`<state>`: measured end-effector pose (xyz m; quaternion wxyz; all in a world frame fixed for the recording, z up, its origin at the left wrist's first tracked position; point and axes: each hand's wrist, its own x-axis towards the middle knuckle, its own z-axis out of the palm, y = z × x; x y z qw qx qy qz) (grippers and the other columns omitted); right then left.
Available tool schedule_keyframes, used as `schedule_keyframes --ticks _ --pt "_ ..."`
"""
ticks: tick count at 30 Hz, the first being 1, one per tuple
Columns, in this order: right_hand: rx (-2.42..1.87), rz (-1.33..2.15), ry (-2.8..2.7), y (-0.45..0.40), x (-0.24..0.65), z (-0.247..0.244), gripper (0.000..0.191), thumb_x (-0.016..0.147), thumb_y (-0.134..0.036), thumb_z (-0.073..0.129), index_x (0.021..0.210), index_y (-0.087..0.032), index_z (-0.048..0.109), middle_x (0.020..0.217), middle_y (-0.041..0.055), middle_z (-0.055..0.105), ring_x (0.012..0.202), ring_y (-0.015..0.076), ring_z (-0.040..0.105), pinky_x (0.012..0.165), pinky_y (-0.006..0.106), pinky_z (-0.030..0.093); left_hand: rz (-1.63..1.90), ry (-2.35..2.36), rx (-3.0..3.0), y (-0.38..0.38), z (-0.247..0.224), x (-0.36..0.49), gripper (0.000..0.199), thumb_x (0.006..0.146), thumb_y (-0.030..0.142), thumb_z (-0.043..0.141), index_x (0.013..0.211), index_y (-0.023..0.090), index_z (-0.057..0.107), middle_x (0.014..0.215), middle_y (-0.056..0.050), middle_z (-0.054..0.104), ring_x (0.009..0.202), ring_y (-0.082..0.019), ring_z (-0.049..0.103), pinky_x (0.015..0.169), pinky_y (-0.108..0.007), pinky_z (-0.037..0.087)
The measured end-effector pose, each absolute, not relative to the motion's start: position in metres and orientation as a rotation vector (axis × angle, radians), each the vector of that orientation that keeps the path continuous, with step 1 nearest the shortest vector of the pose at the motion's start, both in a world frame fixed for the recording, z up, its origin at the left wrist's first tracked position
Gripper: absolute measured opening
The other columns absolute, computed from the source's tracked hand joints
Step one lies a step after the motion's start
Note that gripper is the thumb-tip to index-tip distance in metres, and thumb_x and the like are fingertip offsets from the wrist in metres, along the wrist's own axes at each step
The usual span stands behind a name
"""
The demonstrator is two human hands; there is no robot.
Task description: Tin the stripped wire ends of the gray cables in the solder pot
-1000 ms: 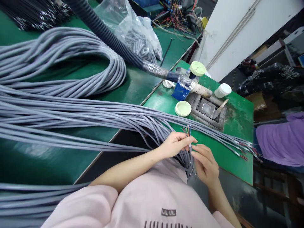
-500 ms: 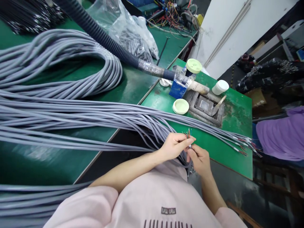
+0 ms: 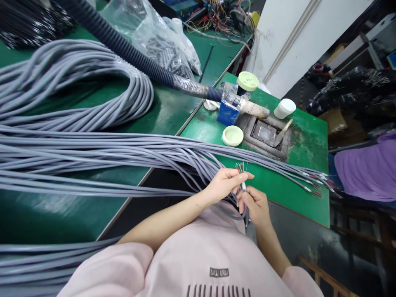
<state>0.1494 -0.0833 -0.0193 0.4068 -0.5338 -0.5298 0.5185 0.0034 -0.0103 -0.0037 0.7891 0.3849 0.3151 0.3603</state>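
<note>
Left hand (image 3: 227, 182) pinches colored wires (image 3: 241, 168) of a gray cable (image 3: 244, 190), right hand (image 3: 255, 205) grasps it below a white band (image 3: 244, 185), cable bundle (image 3: 173, 153) nearby

Just beyond the right hand (image 3: 255, 208), bare green tabletop (image 3: 282, 192) leaves room until gray cables (image 3: 229, 151) cross the way.

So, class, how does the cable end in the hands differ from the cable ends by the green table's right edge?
The held cable end is gripped by the left hand and right hand; the lying cable ends are untouched. The held cable end points up the picture; the lying cable ends point right. Both show grey sheathing, white bands and coloured wires.
</note>
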Motion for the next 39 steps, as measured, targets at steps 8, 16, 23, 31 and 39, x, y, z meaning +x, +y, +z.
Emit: schedule_keyframes --ticks 8,16,23,31,39 --pt "-1.327 1.338 -1.322 -0.086 0.149 -0.019 0.028 0.094 -0.037 0.053 0.076 -0.019 0.063 0.048 -0.0031 0.060 0.046 0.0123 0.050 0.056 0.027 0.040 0.771 0.659 0.845 -0.011 -0.008 0.000 0.042 0.079 0.053 0.068 0.082 0.012 0.073 0.043 0.005 0.043 0.045 -0.008 0.045 0.051 -0.022 0.039" --pt "-1.129 1.460 -1.163 -0.082 0.145 -0.026 0.030 0.094 -0.041 0.053 0.077 -0.019 0.064 0.046 -0.0017 0.059 0.043 0.0135 0.050 0.053 0.028 0.041 0.721 0.575 0.802 -0.012 -0.007 0.001 0.046 0.079 0.053 0.068 0.062 0.011 0.061 0.043 0.004 0.044 0.042 -0.009 0.053 0.043 -0.019 0.040" --pt "-1.039 1.543 -0.931 -0.072 0.132 -0.022 0.038 0.093 -0.048 0.053 0.071 -0.019 0.061 0.037 -0.0032 0.052 0.035 0.0130 0.046 0.047 0.028 0.042 0.666 0.536 0.787 -0.011 -0.008 -0.001 0.044 0.079 0.049 0.069 0.098 0.010 0.068 0.046 0.007 0.046 0.037 -0.008 0.048 0.039 -0.018 0.039" --pt "-1.080 1.541 -0.876 -0.070 0.130 -0.020 0.036 0.092 -0.048 0.055 0.072 -0.019 0.061 0.036 -0.0049 0.050 0.033 0.0112 0.042 0.047 0.027 0.042 0.928 0.657 0.732 -0.008 -0.010 -0.001 0.034 0.073 0.038 0.078 0.091 0.017 0.059 0.052 0.010 0.046 0.041 -0.003 0.038 0.042 -0.015 0.028" --pt "-1.105 1.550 -0.886 -0.070 0.128 -0.021 0.039 0.091 -0.051 0.054 0.068 -0.020 0.059 0.035 -0.0049 0.048 0.033 0.0109 0.040 0.046 0.028 0.040 0.704 0.533 0.468 -0.001 -0.008 0.002 0.038 0.072 0.043 0.076 0.069 0.016 0.048 0.045 0.009 0.036 0.041 -0.004 0.030 0.043 -0.018 0.022"
